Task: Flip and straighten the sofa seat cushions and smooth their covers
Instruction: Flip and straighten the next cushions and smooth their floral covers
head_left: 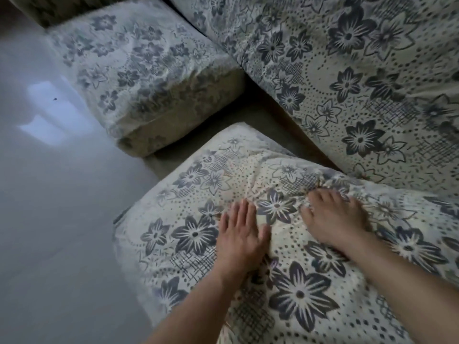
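A seat cushion [193,234] in a cream cover printed with dark flowers lies in front of me, its cover wrinkled near the middle. My left hand [239,233] rests flat on the cover with its fingers straight. My right hand [334,217] presses on the cover further right, fingers spread and bent at the tips into the fabric. A second seat cushion [139,70] with the same print sits further back to the left, apart from the near one.
The sofa back cushion [360,83] in the same flowered fabric fills the upper right. A strip of bare sofa base [223,125] shows between the cushions. A glossy grey floor [49,194] lies to the left.
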The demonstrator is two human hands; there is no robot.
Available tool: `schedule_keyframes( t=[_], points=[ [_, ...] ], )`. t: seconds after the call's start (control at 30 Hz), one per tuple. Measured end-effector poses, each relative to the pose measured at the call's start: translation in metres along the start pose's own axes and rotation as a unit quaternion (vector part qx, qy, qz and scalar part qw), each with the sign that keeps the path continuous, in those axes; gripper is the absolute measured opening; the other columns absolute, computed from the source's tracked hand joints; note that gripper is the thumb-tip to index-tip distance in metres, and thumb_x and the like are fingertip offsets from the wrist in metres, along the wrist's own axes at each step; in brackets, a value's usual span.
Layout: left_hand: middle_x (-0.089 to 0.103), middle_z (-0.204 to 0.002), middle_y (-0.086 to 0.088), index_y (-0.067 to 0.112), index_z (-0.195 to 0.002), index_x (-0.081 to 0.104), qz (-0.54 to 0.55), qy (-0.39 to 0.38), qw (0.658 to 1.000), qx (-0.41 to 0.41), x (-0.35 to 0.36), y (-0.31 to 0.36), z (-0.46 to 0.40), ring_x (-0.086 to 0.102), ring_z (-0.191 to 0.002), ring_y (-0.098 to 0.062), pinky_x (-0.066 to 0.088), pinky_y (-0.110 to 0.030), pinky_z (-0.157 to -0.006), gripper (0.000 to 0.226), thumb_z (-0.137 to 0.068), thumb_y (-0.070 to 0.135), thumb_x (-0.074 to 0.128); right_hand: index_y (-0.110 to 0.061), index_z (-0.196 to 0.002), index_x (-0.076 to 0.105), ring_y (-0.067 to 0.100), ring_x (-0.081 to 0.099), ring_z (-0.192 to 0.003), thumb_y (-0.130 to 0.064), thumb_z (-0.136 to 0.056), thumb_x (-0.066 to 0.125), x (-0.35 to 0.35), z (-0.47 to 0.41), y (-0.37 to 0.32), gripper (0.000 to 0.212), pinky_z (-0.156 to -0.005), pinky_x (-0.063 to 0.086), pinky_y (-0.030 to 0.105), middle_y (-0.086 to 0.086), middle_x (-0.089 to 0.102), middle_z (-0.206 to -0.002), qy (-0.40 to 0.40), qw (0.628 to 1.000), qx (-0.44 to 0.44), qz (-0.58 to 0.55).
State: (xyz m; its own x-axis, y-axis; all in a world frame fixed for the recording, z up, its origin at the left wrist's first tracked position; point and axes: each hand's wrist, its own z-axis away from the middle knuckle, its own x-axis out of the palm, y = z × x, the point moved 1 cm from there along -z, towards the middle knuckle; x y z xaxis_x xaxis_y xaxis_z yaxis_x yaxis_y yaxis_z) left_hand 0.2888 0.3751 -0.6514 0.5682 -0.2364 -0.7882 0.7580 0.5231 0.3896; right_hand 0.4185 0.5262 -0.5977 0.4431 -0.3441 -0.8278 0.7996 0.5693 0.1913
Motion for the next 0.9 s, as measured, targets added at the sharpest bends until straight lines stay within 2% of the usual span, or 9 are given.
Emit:
schedule_keyframes(
  t=[0.1,0.2,0.3,0.37,0.47,0.6,0.67,0.77,0.9],
  points=[
    [0.037,-0.148,-0.006,0.019,-0.140,0.041,0.039,0.078,0.996,0.017,-0.048,0.005,-0.022,0.032,-0.139,-0.026,0.020,-0.043,-0.115,0.064,-0.097,0.060,0.017,-0.013,-0.118,0.056,0.029,0.050,-0.116,-0.037,-0.095,0.035,-0.053,-0.031,-0.022,0.039,-0.099,0.040,0.044,0.011,0.057,-0.127,0.138,0.986,0.034,-0.088],
    [0.020,-0.160,0.002,0.024,-0.151,0.028,0.101,0.195,0.976,-0.009,-0.078,-0.011,-0.059,0.015,-0.147,-0.018,0.013,-0.042,-0.120,0.061,-0.100,0.057,0.019,-0.016,-0.139,0.044,0.028,0.037,-0.133,-0.039,-0.097,0.038,-0.065,-0.062,-0.044,0.048,-0.109,0.029,0.047,0.010,0.043,-0.146,0.265,0.952,0.015,-0.156],
    [-0.023,-0.160,0.004,0.023,-0.154,-0.010,0.054,0.127,0.990,0.026,-0.047,-0.032,-0.071,-0.024,-0.146,-0.012,-0.005,-0.044,-0.121,0.065,-0.100,0.056,0.006,-0.024,-0.155,0.006,0.019,0.005,-0.149,-0.051,-0.099,0.020,-0.018,-0.069,-0.058,0.063,-0.120,0.004,0.049,0.000,0.005,-0.164,0.071,0.994,-0.014,-0.086],
    [-0.032,-0.156,0.003,0.022,-0.151,-0.018,0.006,0.040,0.998,0.038,-0.023,-0.041,-0.068,-0.034,-0.141,-0.013,-0.011,-0.044,-0.120,0.068,-0.098,0.059,0.003,-0.022,-0.154,0.010,0.021,0.017,-0.147,-0.055,-0.097,0.017,-0.005,-0.074,-0.056,0.066,-0.118,0.014,0.049,0.003,0.016,-0.162,-0.021,0.999,0.005,-0.024],
    [-0.032,-0.156,0.005,0.026,-0.151,-0.018,0.024,0.003,0.998,0.052,-0.039,-0.050,-0.085,-0.035,-0.140,-0.012,-0.016,-0.043,-0.119,0.071,-0.096,0.065,0.005,-0.015,-0.142,0.036,0.028,0.042,-0.129,-0.046,-0.098,0.026,-0.050,-0.104,-0.064,0.055,-0.103,0.034,0.046,0.011,0.043,-0.145,0.048,0.993,0.059,-0.091],
    [-0.018,-0.160,0.007,0.022,-0.154,-0.005,0.099,0.170,0.980,-0.020,-0.092,-0.073,-0.147,-0.023,-0.146,-0.012,-0.011,-0.040,-0.120,0.068,-0.099,0.059,0.011,-0.013,-0.148,0.029,0.029,0.033,-0.137,-0.039,-0.099,0.036,-0.073,-0.131,-0.092,0.056,-0.108,0.029,0.047,0.012,0.035,-0.152,0.261,0.947,0.033,-0.182],
    [-0.015,-0.161,0.006,0.022,-0.155,-0.003,0.092,0.187,0.978,-0.021,-0.085,-0.084,-0.162,-0.019,-0.147,-0.012,-0.007,-0.040,-0.121,0.070,-0.098,0.060,0.007,-0.019,-0.154,0.014,0.022,0.017,-0.147,-0.047,-0.099,0.024,-0.041,-0.130,-0.112,0.062,-0.117,0.018,0.047,0.005,0.018,-0.161,0.162,0.980,-0.007,-0.113],
    [-0.017,-0.161,0.004,0.023,-0.155,-0.008,0.026,0.055,0.998,0.013,-0.054,-0.094,-0.156,-0.018,-0.148,-0.013,-0.007,-0.038,-0.122,0.075,-0.095,0.067,0.005,-0.020,-0.154,0.015,0.019,0.021,-0.144,-0.050,-0.098,0.016,-0.020,-0.133,-0.119,0.063,-0.114,0.022,0.045,0.001,0.021,-0.160,0.009,0.999,0.010,-0.048],
    [-0.004,-0.163,0.005,0.024,-0.156,0.007,0.104,0.063,0.993,0.001,-0.092,-0.101,-0.173,-0.008,-0.149,-0.011,-0.003,-0.038,-0.121,0.070,-0.098,0.061,0.018,-0.018,-0.145,0.031,0.023,0.034,-0.137,-0.049,-0.099,0.026,-0.066,-0.157,-0.130,0.056,-0.110,0.030,0.047,0.007,0.036,-0.151,0.143,0.984,0.028,-0.106]
  ],
)
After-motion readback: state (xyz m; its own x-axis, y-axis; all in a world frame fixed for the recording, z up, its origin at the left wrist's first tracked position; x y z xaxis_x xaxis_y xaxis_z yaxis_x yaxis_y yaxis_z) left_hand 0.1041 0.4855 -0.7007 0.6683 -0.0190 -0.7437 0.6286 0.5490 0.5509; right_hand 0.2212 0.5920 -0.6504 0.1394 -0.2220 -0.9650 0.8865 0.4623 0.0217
